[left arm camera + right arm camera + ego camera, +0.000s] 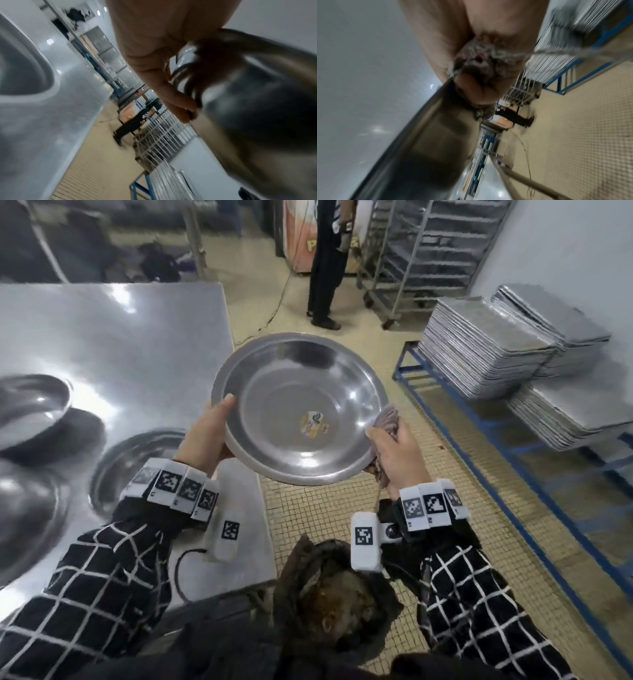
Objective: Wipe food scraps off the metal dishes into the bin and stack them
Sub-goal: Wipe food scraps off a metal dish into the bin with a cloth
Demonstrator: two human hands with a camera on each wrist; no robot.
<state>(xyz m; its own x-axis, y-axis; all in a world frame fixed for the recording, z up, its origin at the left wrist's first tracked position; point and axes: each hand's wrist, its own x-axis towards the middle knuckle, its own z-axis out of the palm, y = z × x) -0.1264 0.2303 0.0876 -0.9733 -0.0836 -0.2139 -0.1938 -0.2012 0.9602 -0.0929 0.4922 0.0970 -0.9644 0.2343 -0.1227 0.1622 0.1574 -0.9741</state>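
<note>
Gripping dish (298, 409) rim — left hand (205, 433); right hand (399, 453) bunching cloth (387, 421).

A steel table (137, 337) fills the left of the head view, with metal dishes (34, 405) resting on it at the left edge. Lower centre, on the tiled floor (445, 542), sits a bin (329, 604). At right, a blue rack (479, 419) carries stacked trays (479, 361).

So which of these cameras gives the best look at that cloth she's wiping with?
The right wrist view: the cloth fills the middle of the picture, bunched in the right hand, though blurred. The head view shows only a bit of it poking past the fingers at the dish rim. The left wrist view doesn't show it.
</note>
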